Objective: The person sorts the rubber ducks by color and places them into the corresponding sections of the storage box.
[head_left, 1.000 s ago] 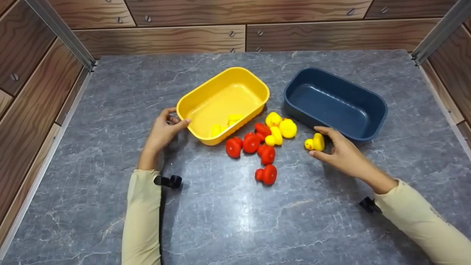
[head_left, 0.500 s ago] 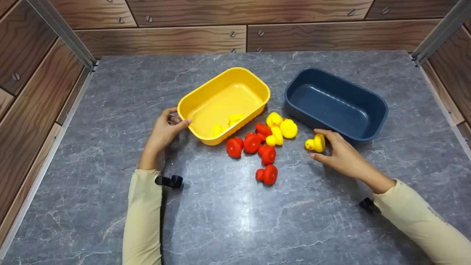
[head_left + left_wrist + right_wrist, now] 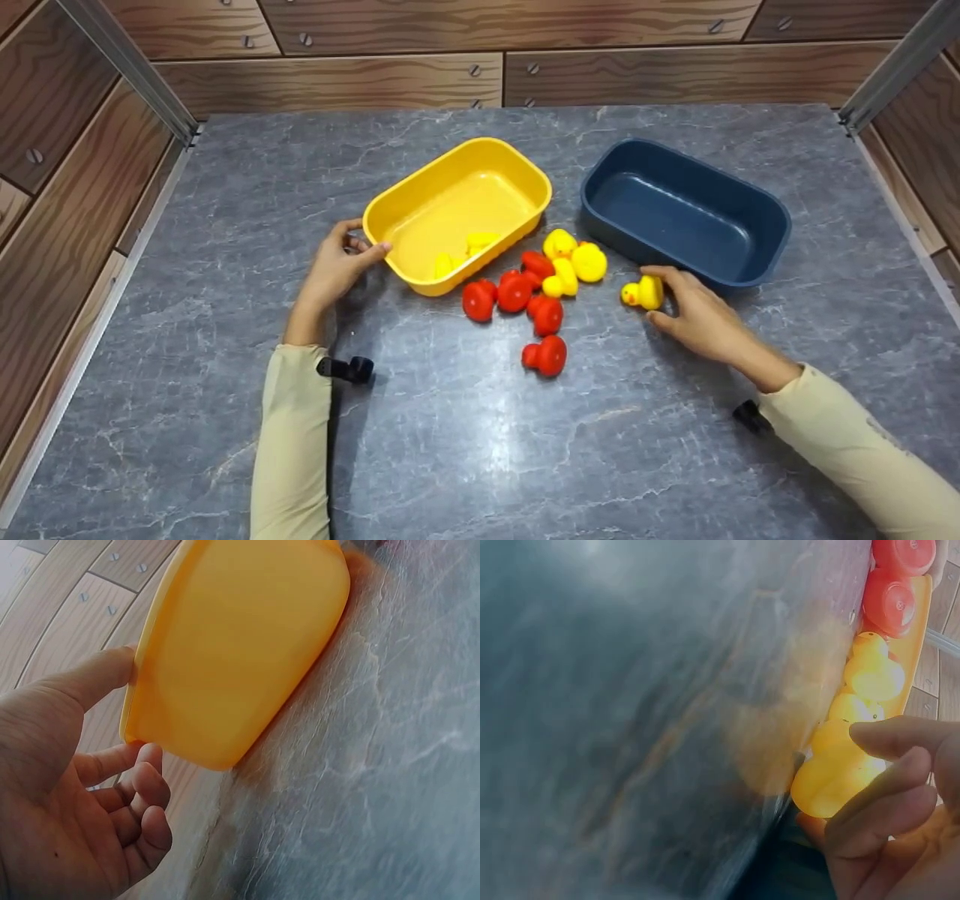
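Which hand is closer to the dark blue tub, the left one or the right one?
Right. The right hand lies just in front of the blue tub, pinching a small yellow duck. The left hand is far over, holding the corner of the yellow tub.

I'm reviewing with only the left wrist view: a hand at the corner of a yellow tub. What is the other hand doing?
Observer: The right hand is at a small yellow duck on the table, fingers curled round it, just in front of a dark blue tub.
Operator: Is anything in the yellow tub?
Observer: Yes, the yellow tub has yellow toy pieces lying near its front wall; how many I cannot tell.
Operator: And the blue one?
Observer: It shows nothing inside.
Operator: Any other toys out?
Observer: A cluster of red ducks and yellow ducks lies on the table between the tubs, with one red duck apart, nearer the person.
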The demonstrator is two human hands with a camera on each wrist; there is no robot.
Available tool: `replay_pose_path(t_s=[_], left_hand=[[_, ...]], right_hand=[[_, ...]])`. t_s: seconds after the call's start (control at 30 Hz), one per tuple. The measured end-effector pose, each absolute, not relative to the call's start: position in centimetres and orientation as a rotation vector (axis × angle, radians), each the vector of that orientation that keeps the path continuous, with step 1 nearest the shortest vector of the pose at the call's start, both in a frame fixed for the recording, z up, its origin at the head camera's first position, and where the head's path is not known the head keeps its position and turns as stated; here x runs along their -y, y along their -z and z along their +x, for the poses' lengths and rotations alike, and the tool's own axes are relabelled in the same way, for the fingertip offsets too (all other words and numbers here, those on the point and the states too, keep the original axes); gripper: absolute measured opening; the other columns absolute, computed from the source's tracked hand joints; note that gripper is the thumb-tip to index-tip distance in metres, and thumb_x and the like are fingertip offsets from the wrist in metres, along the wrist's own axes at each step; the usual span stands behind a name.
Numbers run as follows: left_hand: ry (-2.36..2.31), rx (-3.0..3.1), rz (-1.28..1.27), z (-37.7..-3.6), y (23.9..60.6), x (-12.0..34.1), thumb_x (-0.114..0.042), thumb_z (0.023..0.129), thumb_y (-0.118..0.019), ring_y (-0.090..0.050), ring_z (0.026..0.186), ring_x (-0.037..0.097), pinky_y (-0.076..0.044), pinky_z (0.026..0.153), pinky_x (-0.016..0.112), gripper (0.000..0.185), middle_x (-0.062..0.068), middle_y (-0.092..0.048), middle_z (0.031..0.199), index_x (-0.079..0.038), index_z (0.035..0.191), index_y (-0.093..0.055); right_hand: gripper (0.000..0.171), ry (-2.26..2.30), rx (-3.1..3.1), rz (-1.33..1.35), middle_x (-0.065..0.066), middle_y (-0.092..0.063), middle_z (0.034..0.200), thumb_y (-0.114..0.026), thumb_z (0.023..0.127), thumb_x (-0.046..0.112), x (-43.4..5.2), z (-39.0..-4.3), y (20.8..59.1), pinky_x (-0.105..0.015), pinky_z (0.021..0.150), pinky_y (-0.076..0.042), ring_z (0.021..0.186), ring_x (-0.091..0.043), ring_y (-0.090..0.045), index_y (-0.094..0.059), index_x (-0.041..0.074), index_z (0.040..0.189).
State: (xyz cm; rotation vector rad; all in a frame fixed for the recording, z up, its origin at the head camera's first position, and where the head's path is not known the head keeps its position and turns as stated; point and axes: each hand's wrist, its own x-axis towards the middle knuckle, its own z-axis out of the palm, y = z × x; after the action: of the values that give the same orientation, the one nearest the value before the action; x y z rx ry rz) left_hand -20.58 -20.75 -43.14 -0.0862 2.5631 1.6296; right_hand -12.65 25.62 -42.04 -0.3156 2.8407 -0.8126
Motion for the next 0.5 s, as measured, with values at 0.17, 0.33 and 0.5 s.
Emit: replay_pose_path(t_s=[0.17, 0.33, 0.5], left_hand=[[-1.625, -2.557, -0.096, -20.59, 43.13, 20.81, -0.029, 0.086, -0.071, -0.047, 0.075, 0.010, -0.039, 0.063, 0.017, 0.062, 0.002, -0.049, 0.091, -0.003, 0.137, -0.045], [-1.617, -2.558, -0.080, -20.61, 43.20, 20.80, -0.029, 0.087, -0.070, -0.047, 0.074, 0.010, -0.040, 0.063, 0.017, 0.062, 0.001, -0.049, 0.090, -0.002, 0.136, -0.045], [-1.628, -2.561, -0.080, -20.60, 43.25, 20.76, -0.028, 0.086, -0.071, -0.048, 0.073, 0.010, -0.040, 0.063, 0.017, 0.061, 0.001, -0.050, 0.089, -0.002, 0.136, -0.045]], right_hand=[[0.056, 0.813, -2.862, -0.330, -0.028, -0.049, 0.132, -0.062, 0.088, 0.007, -25.58, -12.69, 42.11, -0.059, 0.096, -0.039, 0.116, -0.041, -0.050, -0.041, 0.003, 0.139], [0.053, 0.795, -2.883, -0.330, -0.025, -0.052, 0.129, -0.063, 0.088, 0.008, -25.51, -12.59, 42.12, -0.058, 0.095, -0.041, 0.116, -0.039, -0.051, -0.044, 0.005, 0.138], [0.052, 0.785, -2.881, -0.325, -0.025, -0.052, 0.128, -0.064, 0.089, 0.010, -25.25, -12.56, 41.96, -0.059, 0.093, -0.041, 0.115, -0.039, -0.052, -0.045, 0.007, 0.138]])
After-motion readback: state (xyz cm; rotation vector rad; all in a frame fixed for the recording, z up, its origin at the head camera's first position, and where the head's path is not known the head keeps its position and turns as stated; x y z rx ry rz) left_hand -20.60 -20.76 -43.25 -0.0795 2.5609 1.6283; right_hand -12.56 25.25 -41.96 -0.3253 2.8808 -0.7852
